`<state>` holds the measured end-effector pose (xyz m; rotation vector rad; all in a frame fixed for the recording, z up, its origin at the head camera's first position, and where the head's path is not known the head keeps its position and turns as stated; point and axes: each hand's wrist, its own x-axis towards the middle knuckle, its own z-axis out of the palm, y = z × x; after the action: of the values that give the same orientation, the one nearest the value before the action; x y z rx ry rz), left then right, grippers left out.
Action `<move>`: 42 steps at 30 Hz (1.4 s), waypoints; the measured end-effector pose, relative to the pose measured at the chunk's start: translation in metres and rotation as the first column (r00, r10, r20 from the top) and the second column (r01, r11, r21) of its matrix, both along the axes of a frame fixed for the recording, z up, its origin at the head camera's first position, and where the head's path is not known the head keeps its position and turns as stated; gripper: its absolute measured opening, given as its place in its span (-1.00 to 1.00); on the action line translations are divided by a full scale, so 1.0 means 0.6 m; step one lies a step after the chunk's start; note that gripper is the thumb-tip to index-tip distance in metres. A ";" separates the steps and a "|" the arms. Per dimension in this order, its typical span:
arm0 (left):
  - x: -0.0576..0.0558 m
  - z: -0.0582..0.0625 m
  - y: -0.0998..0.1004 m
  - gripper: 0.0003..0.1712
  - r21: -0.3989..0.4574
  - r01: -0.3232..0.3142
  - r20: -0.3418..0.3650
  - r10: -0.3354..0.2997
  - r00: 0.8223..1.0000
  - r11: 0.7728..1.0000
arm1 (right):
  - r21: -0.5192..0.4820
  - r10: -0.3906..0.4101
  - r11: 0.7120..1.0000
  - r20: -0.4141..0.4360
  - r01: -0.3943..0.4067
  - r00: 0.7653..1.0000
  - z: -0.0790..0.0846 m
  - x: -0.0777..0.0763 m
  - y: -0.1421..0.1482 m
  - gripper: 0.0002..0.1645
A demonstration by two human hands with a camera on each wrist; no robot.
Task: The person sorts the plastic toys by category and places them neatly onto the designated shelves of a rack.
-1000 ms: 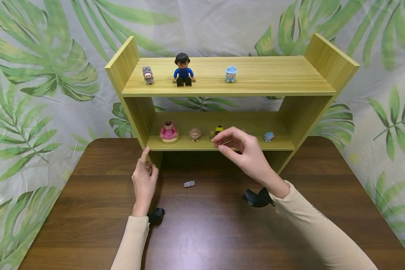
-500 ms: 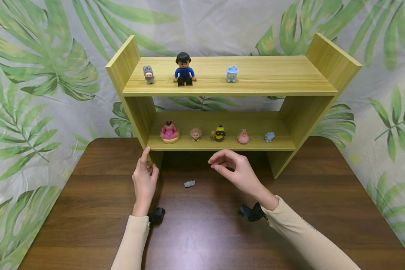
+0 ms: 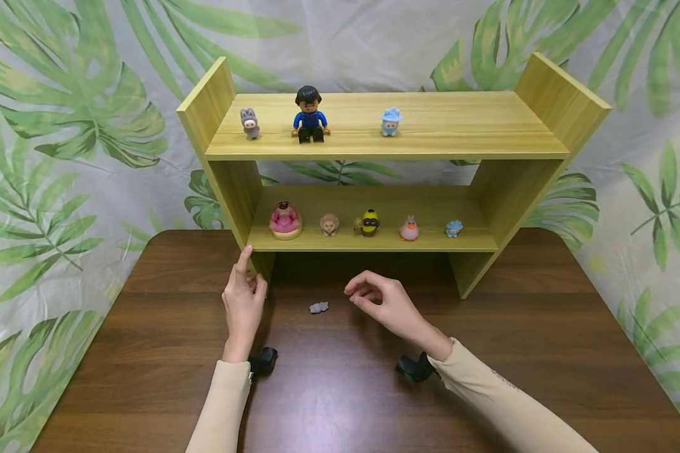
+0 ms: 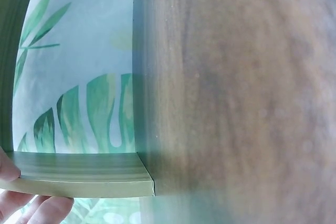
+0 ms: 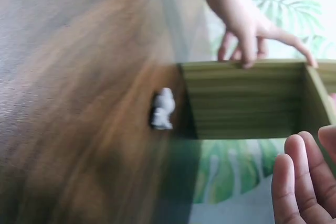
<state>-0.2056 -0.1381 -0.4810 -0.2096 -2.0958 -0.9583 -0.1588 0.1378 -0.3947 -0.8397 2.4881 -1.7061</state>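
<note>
My left hand (image 3: 242, 305) grips the left side panel of the wooden shelf (image 3: 385, 155). In the left wrist view the thumb (image 4: 7, 168) lies on one face of that panel (image 4: 89, 169) and the fingers are on the other. My right hand (image 3: 386, 306) hovers over the table in front of the shelf, fingers loosely curved, holding nothing. Left of its fingertips, a small pale grey figurine (image 3: 318, 307) lies on its side on the table; the right wrist view shows this figurine (image 5: 164, 108) beside the shelf's foot.
On the middle board stand a pink bear figure (image 3: 285, 221), a beige figurine (image 3: 329, 224), a yellow-and-black figure (image 3: 369, 223), a pink bird figure (image 3: 409, 228) and a blue figurine (image 3: 454, 228). The top board bears a grey figurine (image 3: 250, 124), a toy man (image 3: 310, 116) and a blue-hatted figurine (image 3: 391, 122).
My right hand has come down and slightly left from in front of the middle board to low over the table, uncovering the pink bird figure. The left hand keeps its place.
</note>
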 end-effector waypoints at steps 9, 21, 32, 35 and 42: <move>0.000 0.001 0.001 -0.12 -0.001 -0.002 -0.007 0.002 1.000 1.000 | 0.083 0.033 0.996 -0.007 -0.032 0.999 -0.083 -0.027 -0.013 -0.78; -0.001 0.001 0.001 -0.11 -0.007 -0.009 -0.011 0.009 1.000 1.000 | 0.153 0.044 0.987 0.013 -0.045 0.999 -0.114 -0.043 -0.040 -0.73; 0.000 0.000 0.001 -0.10 -0.006 -0.013 0.001 0.013 1.000 1.000 | 0.204 0.042 0.978 0.009 -0.043 0.999 -0.131 -0.058 -0.062 -0.66; 0.000 0.000 0.000 -0.10 -0.007 -0.016 -0.001 0.016 1.000 1.000 | 0.229 0.049 0.972 0.000 -0.048 0.999 -0.134 -0.061 -0.070 -0.66; 0.000 0.000 0.001 -0.10 -0.006 -0.016 -0.008 0.016 1.000 1.000 | 0.311 0.053 0.950 -0.063 -0.031 0.997 -0.141 -0.066 -0.082 -0.66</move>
<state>-0.2056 -0.1378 -0.4808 -0.1988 -2.0906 -0.9400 -0.1984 0.0888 -0.4794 -0.9250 2.6626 -1.2437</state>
